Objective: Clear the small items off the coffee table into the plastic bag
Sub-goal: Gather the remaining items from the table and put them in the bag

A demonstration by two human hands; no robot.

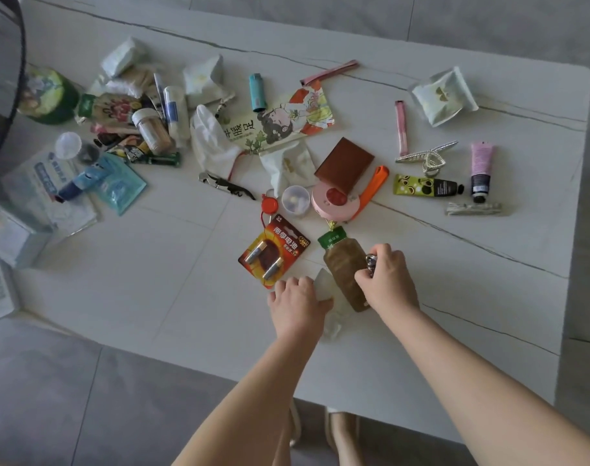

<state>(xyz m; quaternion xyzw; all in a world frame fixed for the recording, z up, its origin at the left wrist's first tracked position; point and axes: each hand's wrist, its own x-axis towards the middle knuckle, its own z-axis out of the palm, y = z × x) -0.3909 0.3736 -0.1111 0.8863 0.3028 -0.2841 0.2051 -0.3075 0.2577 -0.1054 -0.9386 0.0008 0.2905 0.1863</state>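
Note:
A white marble-look coffee table [152, 290] carries several small items. My left hand [295, 302] is closed on a clear, whitish plastic bag [325, 285] that lies crumpled near the front edge. My right hand [387, 279] grips a small metal keyring-like object [370, 264], right beside a brown pouch with a green cap [342, 264]. The pouch's lower end lies over the bag between my hands. A red battery pack [275, 252] lies just left of the pouch.
Behind my hands lie a pink round case [335, 205], an orange tool [372, 190], a brown wallet [344, 164], tubes [480, 171], a hair clip [428, 156], a bottle opener [226, 186] and snack packets [280, 121]. Bottles and boxes crowd the left side [51, 95]. Grey floor surrounds the table.

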